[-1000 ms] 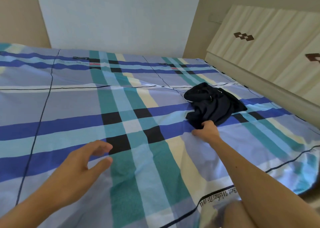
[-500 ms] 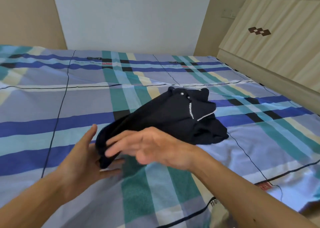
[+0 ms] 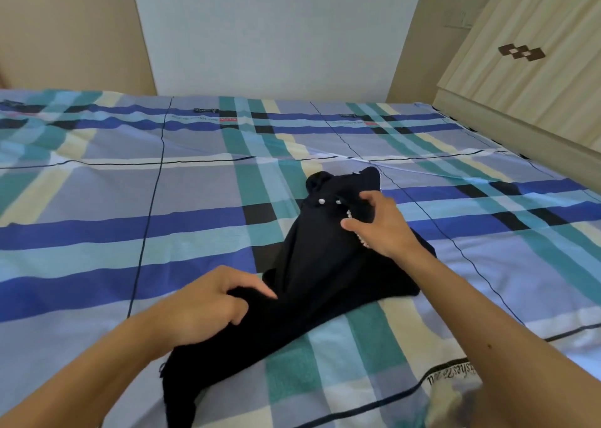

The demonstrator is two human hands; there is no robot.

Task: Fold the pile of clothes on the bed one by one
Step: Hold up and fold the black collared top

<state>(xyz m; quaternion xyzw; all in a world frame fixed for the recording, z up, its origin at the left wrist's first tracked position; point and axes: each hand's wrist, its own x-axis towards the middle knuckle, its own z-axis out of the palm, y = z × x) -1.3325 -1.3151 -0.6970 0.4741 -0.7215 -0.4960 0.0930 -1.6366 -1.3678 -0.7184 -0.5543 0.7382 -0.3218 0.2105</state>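
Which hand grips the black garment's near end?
The left hand; the right hand is farther up the black fabric garment, by its white studs.

Left grip [image 3: 208, 301] clenches the cloth [image 3: 312, 265], forearm low. Right grip [image 3: 379, 224], arm stretched forward, pinches it between thumb and bent fingers.

Under the grip, the bed [image 3: 487, 301] spreads wide, its sheet [image 3: 97, 183] checked in blue, teal, cream and black. Straight beyond the grip, a pale white wall panel [image 3: 276, 31], with beige walls [image 3: 65, 27] flanking it. Off to the right of the grip, a light wooden headboard [image 3: 536, 79] with a dark diamond inlay [image 3: 521, 52]. Soft, even light throughout.
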